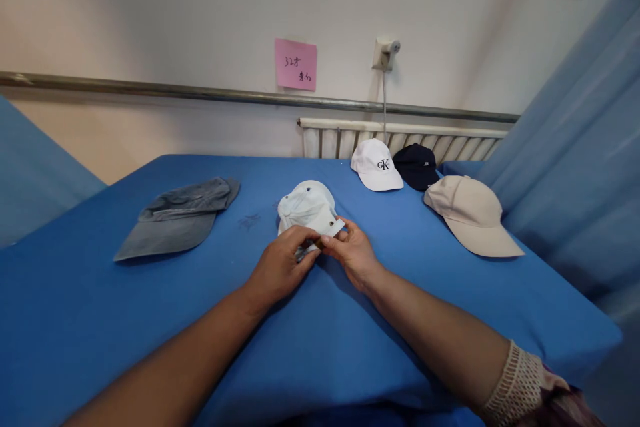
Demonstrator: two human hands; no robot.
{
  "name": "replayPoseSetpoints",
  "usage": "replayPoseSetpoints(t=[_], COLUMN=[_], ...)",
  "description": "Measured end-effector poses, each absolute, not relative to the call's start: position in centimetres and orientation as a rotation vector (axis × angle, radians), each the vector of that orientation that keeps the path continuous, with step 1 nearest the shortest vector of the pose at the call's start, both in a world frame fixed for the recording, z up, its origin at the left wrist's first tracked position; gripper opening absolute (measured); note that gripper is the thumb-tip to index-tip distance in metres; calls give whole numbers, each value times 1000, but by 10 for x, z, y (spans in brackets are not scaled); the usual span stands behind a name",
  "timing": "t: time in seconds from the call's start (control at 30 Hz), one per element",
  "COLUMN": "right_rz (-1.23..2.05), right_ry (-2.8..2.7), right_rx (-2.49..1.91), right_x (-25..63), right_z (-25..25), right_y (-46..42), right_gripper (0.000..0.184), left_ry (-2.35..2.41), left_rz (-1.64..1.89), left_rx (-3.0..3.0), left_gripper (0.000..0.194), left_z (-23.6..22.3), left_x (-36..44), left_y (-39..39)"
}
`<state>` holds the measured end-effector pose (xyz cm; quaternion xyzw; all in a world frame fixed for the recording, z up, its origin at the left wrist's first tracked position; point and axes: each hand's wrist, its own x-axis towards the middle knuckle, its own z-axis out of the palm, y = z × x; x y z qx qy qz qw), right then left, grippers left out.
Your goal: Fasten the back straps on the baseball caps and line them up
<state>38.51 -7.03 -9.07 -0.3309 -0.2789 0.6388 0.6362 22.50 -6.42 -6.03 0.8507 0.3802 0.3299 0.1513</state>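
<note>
A pale white baseball cap (pixel 307 205) lies on the blue-covered table, with its back strap (pixel 336 228) turned toward me. My left hand (pixel 286 261) is closed in a pinch at the near edge of the cap, on the strap by a small brownish buckle. From the other side my right hand (pixel 354 255) pinches the same strap between thumb and fingers. The fingertips of both hands almost meet and partly cover the buckle.
Left of my hands rests a grey-blue cap (pixel 175 217). A white cap with letters (pixel 376 165), a dark navy cap (pixel 416 167) and a beige cap (pixel 470 213) sit at the right. Behind the table (pixel 280 360) are a radiator (pixel 345 142) and a metal rail (pixel 200 91).
</note>
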Motion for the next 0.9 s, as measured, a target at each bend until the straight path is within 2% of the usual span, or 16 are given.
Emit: replayPoseSetpoints(t=[0.9], right_rz=[1478], right_ry=[-613], right_rx=[-728], right_x=[384], right_z=[-93], right_y=[-69], right_gripper=[70], left_ry=[1091], left_rz=[979], left_rx=[2453], left_gripper=[16], left_z=[-65], left_x=[224], left_y=[-59])
